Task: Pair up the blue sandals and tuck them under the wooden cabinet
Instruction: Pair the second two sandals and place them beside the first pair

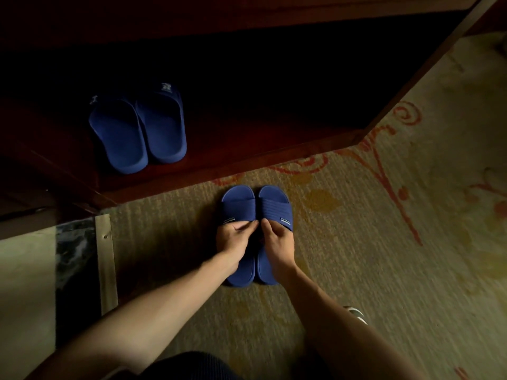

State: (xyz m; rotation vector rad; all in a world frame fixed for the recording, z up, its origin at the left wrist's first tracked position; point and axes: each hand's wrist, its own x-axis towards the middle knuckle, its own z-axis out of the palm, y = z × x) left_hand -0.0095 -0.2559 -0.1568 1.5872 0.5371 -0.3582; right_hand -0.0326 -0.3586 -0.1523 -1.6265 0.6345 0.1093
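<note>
Two blue sandals lie side by side on the carpet, toes toward the wooden cabinet (247, 20). My left hand (233, 239) pinches the strap edge of the left blue sandal (238, 208). My right hand (277, 241) grips the strap of the right blue sandal (275, 208). Their heels are partly hidden by my hands and wrists. A second blue pair (137, 130) sits together on the dark red floor under the cabinet, at the upper left.
The patterned carpet (384, 242) spreads to the right and front. A wooden cabinet base edge (247, 176) runs just beyond the sandals' toes. A metal threshold strip (105, 264) and dark marble border lie at the left. A shoe tip (356, 314) shows near my right forearm.
</note>
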